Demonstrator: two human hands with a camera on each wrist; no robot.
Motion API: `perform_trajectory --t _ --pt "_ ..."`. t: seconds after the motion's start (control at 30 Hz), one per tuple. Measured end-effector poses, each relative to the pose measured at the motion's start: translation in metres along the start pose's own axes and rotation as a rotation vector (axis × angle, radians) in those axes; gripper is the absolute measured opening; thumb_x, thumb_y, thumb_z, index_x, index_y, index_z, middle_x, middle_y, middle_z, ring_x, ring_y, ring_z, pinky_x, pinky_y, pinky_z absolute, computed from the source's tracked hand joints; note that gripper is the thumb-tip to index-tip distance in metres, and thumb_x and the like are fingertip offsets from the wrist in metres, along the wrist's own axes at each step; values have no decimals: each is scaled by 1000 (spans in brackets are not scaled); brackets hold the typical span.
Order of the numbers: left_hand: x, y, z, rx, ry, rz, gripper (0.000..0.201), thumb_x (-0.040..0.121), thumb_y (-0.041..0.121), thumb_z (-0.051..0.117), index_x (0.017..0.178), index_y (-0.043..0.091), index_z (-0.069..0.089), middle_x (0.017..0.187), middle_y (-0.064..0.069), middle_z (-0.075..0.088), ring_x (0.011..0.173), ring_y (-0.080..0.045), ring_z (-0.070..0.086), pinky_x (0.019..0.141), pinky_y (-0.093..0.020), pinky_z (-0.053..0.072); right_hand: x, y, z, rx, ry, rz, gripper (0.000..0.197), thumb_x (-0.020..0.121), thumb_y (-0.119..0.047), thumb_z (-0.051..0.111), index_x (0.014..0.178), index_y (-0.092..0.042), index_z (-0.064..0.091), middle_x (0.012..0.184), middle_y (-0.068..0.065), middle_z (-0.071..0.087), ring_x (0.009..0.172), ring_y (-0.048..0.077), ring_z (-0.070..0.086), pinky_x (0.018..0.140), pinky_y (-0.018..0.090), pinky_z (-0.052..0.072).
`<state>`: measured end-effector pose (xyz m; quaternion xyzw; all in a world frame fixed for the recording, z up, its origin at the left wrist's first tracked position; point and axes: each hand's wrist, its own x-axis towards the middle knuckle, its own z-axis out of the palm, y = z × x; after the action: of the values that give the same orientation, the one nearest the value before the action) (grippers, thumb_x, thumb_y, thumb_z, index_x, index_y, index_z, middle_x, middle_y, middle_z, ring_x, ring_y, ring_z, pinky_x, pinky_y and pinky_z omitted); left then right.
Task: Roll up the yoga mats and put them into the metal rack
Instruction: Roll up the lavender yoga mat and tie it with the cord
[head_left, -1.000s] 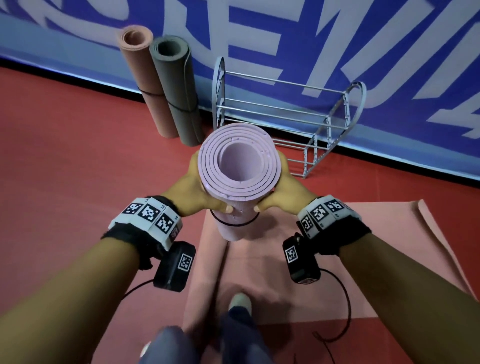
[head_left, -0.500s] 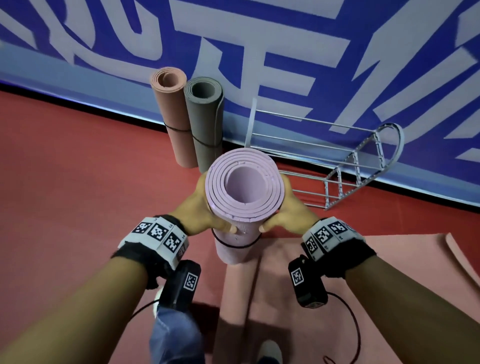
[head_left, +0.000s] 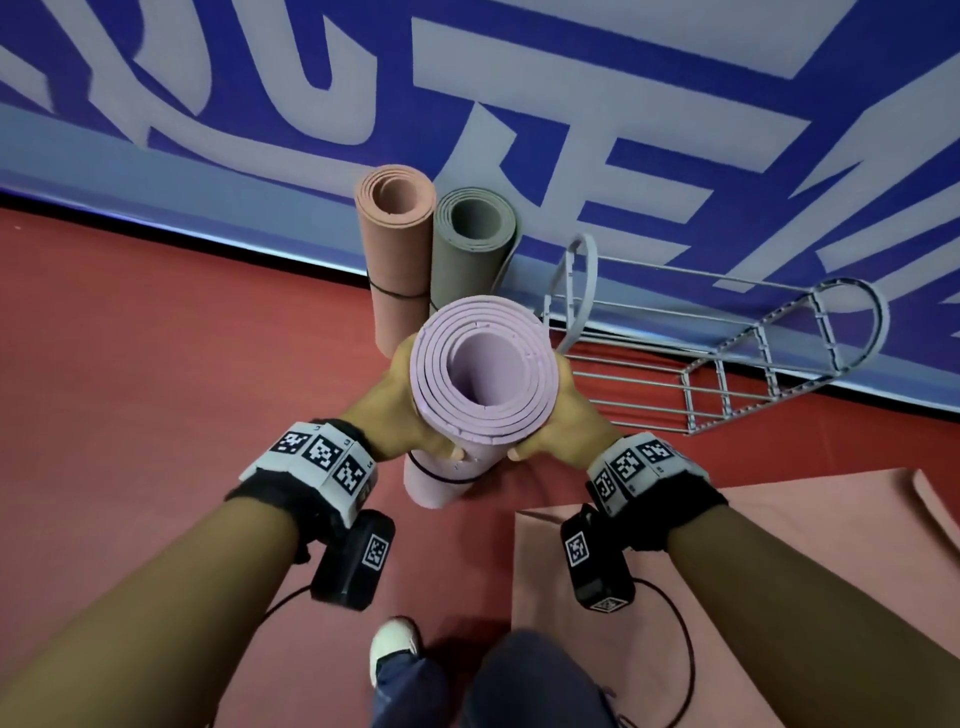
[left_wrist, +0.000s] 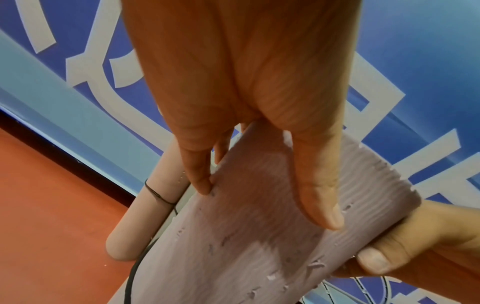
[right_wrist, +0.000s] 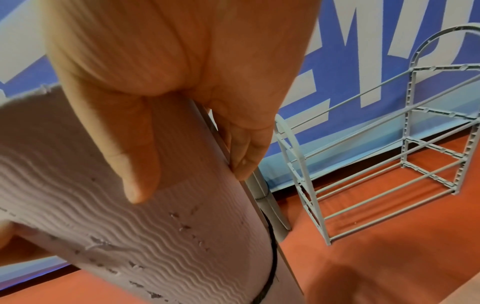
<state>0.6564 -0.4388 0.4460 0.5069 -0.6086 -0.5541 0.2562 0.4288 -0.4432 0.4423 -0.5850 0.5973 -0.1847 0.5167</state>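
A rolled lilac yoga mat (head_left: 483, 374) stands upright in front of me, bound by a black band. My left hand (head_left: 400, 410) grips its left side near the top, and my right hand (head_left: 566, 415) grips its right side. In the left wrist view the left thumb and fingers wrap the lilac roll (left_wrist: 246, 236). In the right wrist view the right hand wraps the ribbed lilac roll (right_wrist: 145, 236). The grey metal rack (head_left: 727, 364) stands against the blue wall, to the right of the roll. It also shows in the right wrist view, where the rack (right_wrist: 389, 156) holds nothing.
A rolled salmon mat (head_left: 397, 249) and a rolled grey-green mat (head_left: 467, 249) stand against the blue banner wall (head_left: 571, 104), left of the rack. An unrolled salmon mat (head_left: 753, 545) lies flat on the red floor at my right. My shoe (head_left: 392, 642) is below.
I have stepped forward and left off the flat salmon mat, carrying the lilac roll closer to the two standing rolls and the rack. Both hands keep the same grip.
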Motion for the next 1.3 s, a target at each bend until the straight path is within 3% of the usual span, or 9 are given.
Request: perform_trajectory --t 0.1,0.2,0.3,0.37,0.47,0.57,0.67,1.2,1.3 --pt "14 -4 -20 20 -4 -21 136 30 33 86 139 36 5 127 34 27 129 -7 34 105 -26 38 25 -7 7 -26 -10 11 123 51 16 84 147 -7 10 126 -1 43 120 20 46 104 33 42" --pt "36 -10 -37 12 -9 -33 132 36 16 88 137 35 6 125 34 27 123 1 34 96 -8 38 50 -9 11 -30 3 31 121 52 15 85 146 -8 13 120 -4 46 116 19 48 103 36 44" --pt "66 -21 -54 26 -28 -74 138 37 14 87 147 24 5 124 34 26 122 3 32 88 2 33 85 -10 12 6 -6 49 120 52 16 84 146 -7 13 119 -7 44 117 17 46 104 35 43" --pt "85 -31 -66 62 -11 -115 146 32 25 89 150 18 3 124 32 27 124 -1 33 95 -4 36 111 -11 11 6 -28 65 119 54 14 83 146 -8 12 125 -1 45 118 16 46 100 27 42" --pt "113 -40 -82 112 -15 -191 149 28 38 86 151 19 3 133 17 35 128 -11 37 100 -29 43 148 -9 10 -9 -51 85 119 56 7 85 148 -12 12 125 -1 51 117 18 50 99 27 42" --pt "134 -50 -98 165 -18 -273 142 40 16 93 151 20 3 131 6 40 121 -15 43 88 -26 42 176 -6 15 -14 -76 126 117 58 3 86 148 -16 12 122 -4 52 116 18 52 89 22 41" --pt "153 -63 -116 221 -18 -321 131 54 2 92 151 21 5 121 4 49 113 -20 51 85 -28 44 204 -5 21 2 -117 155 116 59 1 86 146 -20 12 123 -4 52 116 18 53 95 28 45" --pt "223 -135 -173 388 -119 -418 115 61 -7 84 149 12 12 103 -4 57 96 -24 56 75 -30 42 301 5 80 -102 -141 289 115 62 -7 87 147 -11 9 130 6 55 117 25 55 100 39 46" --pt "226 -145 -175 379 -100 -461 113 64 -9 81 150 13 10 94 -2 56 93 -23 54 76 -30 41 307 10 87 -85 -147 303 118 60 -12 89 147 -17 10 130 3 55 117 22 55 101 39 46"
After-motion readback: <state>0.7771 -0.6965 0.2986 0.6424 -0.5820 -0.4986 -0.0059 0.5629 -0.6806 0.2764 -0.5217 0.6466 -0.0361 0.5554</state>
